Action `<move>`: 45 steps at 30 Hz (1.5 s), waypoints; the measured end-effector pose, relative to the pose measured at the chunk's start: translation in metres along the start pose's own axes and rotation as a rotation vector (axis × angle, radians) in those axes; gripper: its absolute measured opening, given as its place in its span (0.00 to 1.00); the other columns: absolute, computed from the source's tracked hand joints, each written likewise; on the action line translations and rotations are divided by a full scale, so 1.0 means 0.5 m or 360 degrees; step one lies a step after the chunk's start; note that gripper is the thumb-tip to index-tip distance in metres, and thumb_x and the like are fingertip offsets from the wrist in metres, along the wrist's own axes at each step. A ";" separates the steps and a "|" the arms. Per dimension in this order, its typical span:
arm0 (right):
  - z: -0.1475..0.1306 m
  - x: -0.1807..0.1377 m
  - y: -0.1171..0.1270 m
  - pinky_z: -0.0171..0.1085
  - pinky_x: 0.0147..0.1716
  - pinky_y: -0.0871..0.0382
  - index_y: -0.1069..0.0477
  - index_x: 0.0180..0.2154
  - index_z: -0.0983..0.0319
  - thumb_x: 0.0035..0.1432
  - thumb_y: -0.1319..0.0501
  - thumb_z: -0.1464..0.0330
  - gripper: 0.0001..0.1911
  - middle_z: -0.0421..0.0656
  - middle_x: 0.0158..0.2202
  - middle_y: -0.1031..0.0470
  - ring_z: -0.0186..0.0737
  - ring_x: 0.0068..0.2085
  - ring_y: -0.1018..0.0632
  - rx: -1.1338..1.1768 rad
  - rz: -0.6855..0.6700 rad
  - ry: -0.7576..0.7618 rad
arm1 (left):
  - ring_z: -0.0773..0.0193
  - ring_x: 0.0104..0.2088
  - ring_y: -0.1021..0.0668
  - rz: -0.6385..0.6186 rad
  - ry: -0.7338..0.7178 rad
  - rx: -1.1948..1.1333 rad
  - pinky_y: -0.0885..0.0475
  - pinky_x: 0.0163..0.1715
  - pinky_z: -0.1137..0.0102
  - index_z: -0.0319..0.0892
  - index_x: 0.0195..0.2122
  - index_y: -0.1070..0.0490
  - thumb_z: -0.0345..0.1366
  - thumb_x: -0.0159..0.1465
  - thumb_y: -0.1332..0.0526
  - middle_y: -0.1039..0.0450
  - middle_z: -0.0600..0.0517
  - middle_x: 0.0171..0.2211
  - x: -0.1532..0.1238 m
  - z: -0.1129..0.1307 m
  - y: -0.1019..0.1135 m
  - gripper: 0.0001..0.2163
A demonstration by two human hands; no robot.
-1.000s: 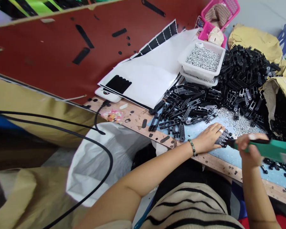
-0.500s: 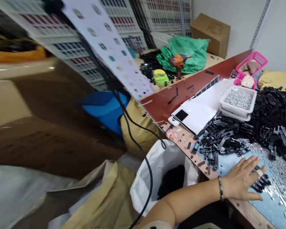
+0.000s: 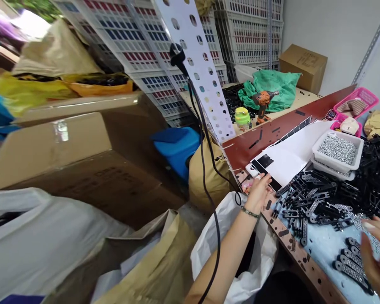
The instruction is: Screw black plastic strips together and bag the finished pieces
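My left hand (image 3: pixel 260 192), with a beaded bracelet at the wrist, reaches over the table's near left edge. Its fingers are slightly bent and apart, beside white sheets (image 3: pixel 286 154) with a black border and a small white object (image 3: pixel 252 169). I see nothing held in it. At the right edge of the view my right hand (image 3: pixel 378 257) is partly cut off, its thumb and fingers spread. Just left of it, a row of black perforated plastic pieces (image 3: pixel 351 264) lies on the blue work surface (image 3: pixel 323 245). Beyond is a heap of similar black parts (image 3: pixel 316 194).
A white tray of small metal pins (image 3: pixel 337 150) stands behind the heap. An orange and black power drill (image 3: pixel 262 103) rests beyond the red-brown board (image 3: pixel 245 150). A black cable (image 3: pixel 217 223) hangs across a white sack (image 3: pixel 205 253). Large cardboard boxes (image 3: pixel 66 169) fill the left.
My left hand has lifted off the black pieces and moved left to the sheets. My right hand has come into view at the right edge. The view has shifted left.
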State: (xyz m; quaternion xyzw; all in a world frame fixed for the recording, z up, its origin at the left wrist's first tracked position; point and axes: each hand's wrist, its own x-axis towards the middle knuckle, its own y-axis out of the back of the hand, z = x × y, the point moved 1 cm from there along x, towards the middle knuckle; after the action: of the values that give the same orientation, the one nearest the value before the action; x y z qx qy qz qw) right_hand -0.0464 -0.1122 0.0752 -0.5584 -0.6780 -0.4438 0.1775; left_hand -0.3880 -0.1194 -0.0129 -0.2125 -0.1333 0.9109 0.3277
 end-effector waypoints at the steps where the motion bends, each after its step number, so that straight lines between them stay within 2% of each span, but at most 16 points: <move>1: -0.006 0.020 -0.038 0.53 0.46 0.28 0.28 0.43 0.56 0.54 0.37 0.75 0.15 0.46 0.39 0.24 0.49 0.42 0.23 -0.0056 -0.0048 0.0131 | 0.67 0.27 0.25 -0.0009 0.0015 -0.0013 0.39 0.19 0.77 0.39 0.33 0.34 0.39 0.51 0.30 0.29 0.50 0.29 0.010 0.000 -0.003 0.15; 3: -0.012 0.062 -0.117 0.49 0.43 0.27 0.30 0.46 0.57 0.57 0.41 0.74 0.15 0.47 0.40 0.25 0.47 0.42 0.23 -0.0039 -0.0183 0.0211 | 0.69 0.24 0.28 -0.0030 -0.0002 -0.0027 0.39 0.19 0.77 0.38 0.29 0.35 0.40 0.50 0.30 0.31 0.53 0.25 0.028 0.006 -0.012 0.15; 5: -0.009 0.101 -0.190 0.47 0.40 0.26 0.31 0.47 0.57 0.59 0.44 0.73 0.13 0.47 0.40 0.25 0.46 0.42 0.23 0.0039 -0.0278 0.0165 | 0.70 0.25 0.28 -0.0064 -0.0081 -0.0032 0.36 0.22 0.77 0.39 0.28 0.35 0.40 0.50 0.30 0.31 0.54 0.26 0.040 0.014 -0.024 0.15; 9: 0.014 0.167 -0.312 0.50 0.48 0.29 0.32 0.48 0.59 0.62 0.47 0.69 0.13 0.49 0.43 0.25 0.46 0.46 0.24 0.0135 -0.0373 -0.0008 | 0.68 0.31 0.26 -0.0233 -0.0275 0.0016 0.31 0.31 0.74 0.40 0.33 0.33 0.40 0.51 0.32 0.28 0.53 0.32 0.022 0.017 -0.052 0.13; 12: 0.029 0.195 -0.381 0.52 0.57 0.37 0.38 0.56 0.61 0.60 0.44 0.64 0.22 0.53 0.56 0.32 0.50 0.58 0.31 0.0147 -0.0550 -0.0103 | 0.65 0.32 0.26 -0.0379 -0.0377 0.0115 0.30 0.33 0.72 0.41 0.38 0.32 0.38 0.50 0.32 0.27 0.53 0.32 -0.011 0.004 -0.063 0.16; 15: 0.033 0.199 -0.424 0.51 0.61 0.42 0.45 0.62 0.63 0.56 0.39 0.61 0.35 0.55 0.63 0.41 0.51 0.63 0.38 0.0200 -0.0815 -0.0173 | 0.61 0.37 0.25 -0.0453 -0.0502 0.0233 0.29 0.41 0.67 0.41 0.35 0.30 0.37 0.53 0.34 0.27 0.52 0.33 -0.028 -0.006 -0.063 0.11; 17: 0.032 0.194 -0.436 0.50 0.59 0.38 0.48 0.63 0.62 0.57 0.39 0.60 0.36 0.55 0.61 0.38 0.50 0.61 0.34 0.0253 -0.0918 -0.0270 | 0.59 0.41 0.25 -0.0471 -0.0599 0.0309 0.30 0.46 0.65 0.41 0.35 0.30 0.39 0.56 0.36 0.26 0.50 0.36 -0.025 -0.006 -0.062 0.09; 20: 0.031 0.197 -0.434 0.49 0.54 0.33 0.50 0.64 0.58 0.59 0.41 0.62 0.34 0.52 0.56 0.31 0.48 0.55 0.27 0.0288 -0.0918 -0.0362 | 0.58 0.42 0.25 -0.0459 -0.0707 0.0405 0.30 0.47 0.63 0.41 0.35 0.29 0.40 0.57 0.37 0.26 0.49 0.38 -0.011 0.003 -0.063 0.09; 24: 0.027 0.223 -0.421 0.48 0.53 0.33 0.41 0.60 0.60 0.57 0.39 0.61 0.31 0.50 0.53 0.29 0.48 0.53 0.27 0.0124 -0.0845 -0.0225 | 0.58 0.37 0.25 -0.0419 -0.0797 0.0521 0.30 0.44 0.63 0.40 0.30 0.29 0.37 0.55 0.36 0.27 0.50 0.31 -0.004 0.016 -0.070 0.07; 29: 0.017 0.245 -0.406 0.46 0.53 0.33 0.36 0.56 0.64 0.55 0.37 0.61 0.28 0.52 0.52 0.29 0.49 0.53 0.27 0.0036 -0.0886 -0.0128 | 0.58 0.42 0.26 -0.0467 -0.0986 0.0588 0.31 0.47 0.64 0.41 0.37 0.30 0.36 0.57 0.40 0.27 0.50 0.36 -0.009 0.038 -0.087 0.08; 32: 0.008 0.249 -0.398 0.46 0.51 0.32 0.36 0.56 0.63 0.57 0.39 0.63 0.25 0.51 0.50 0.27 0.48 0.51 0.26 0.0023 -0.0838 -0.0197 | 0.61 0.35 0.25 -0.0533 -0.1052 0.0664 0.29 0.39 0.66 0.40 0.36 0.29 0.37 0.59 0.44 0.27 0.50 0.32 -0.009 0.052 -0.098 0.08; 35: -0.009 0.254 -0.392 0.47 0.51 0.32 0.36 0.56 0.62 0.56 0.38 0.61 0.27 0.51 0.50 0.27 0.48 0.51 0.26 -0.0027 -0.0766 -0.0161 | 0.62 0.33 0.27 -0.0580 -0.1106 0.0681 0.29 0.36 0.68 0.39 0.33 0.29 0.38 0.58 0.43 0.27 0.50 0.31 -0.008 0.064 -0.109 0.09; 37: -0.019 0.257 -0.388 0.48 0.53 0.33 0.37 0.57 0.62 0.56 0.38 0.61 0.28 0.52 0.52 0.29 0.49 0.53 0.28 -0.0065 -0.0658 -0.0111 | 0.62 0.32 0.27 -0.0578 -0.1148 0.0700 0.30 0.35 0.69 0.39 0.28 0.30 0.38 0.57 0.42 0.28 0.50 0.31 -0.005 0.071 -0.115 0.08; 41: -0.021 0.258 -0.381 0.49 0.57 0.35 0.37 0.57 0.63 0.58 0.40 0.62 0.27 0.54 0.57 0.33 0.50 0.57 0.31 -0.0111 -0.0545 0.0003 | 0.67 0.23 0.33 -0.0571 -0.1190 0.0770 0.34 0.26 0.72 0.40 0.17 0.38 0.36 0.53 0.38 0.34 0.54 0.20 -0.003 0.082 -0.121 0.12; 43: -0.014 0.256 -0.381 0.49 0.55 0.34 0.38 0.58 0.62 0.59 0.41 0.62 0.26 0.52 0.55 0.31 0.49 0.56 0.29 -0.0094 -0.0576 0.0034 | 0.67 0.21 0.34 -0.0583 -0.1198 0.0799 0.35 0.24 0.72 0.41 0.16 0.38 0.36 0.52 0.37 0.35 0.55 0.17 -0.005 0.084 -0.125 0.12; 45: -0.004 0.254 -0.382 0.49 0.53 0.33 0.38 0.58 0.62 0.60 0.42 0.63 0.25 0.51 0.52 0.28 0.49 0.53 0.27 -0.0063 -0.0598 0.0014 | 0.66 0.23 0.31 -0.0587 -0.1197 0.0809 0.33 0.26 0.72 0.40 0.21 0.33 0.36 0.53 0.38 0.31 0.54 0.20 -0.009 0.084 -0.130 0.08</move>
State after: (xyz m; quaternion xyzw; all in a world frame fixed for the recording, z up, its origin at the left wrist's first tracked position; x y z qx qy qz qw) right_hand -0.2612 -0.0341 0.0929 -0.4234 -0.7608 -0.4847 0.0834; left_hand -0.3697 -0.0779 0.0502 0.2450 -0.0512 0.8550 0.4543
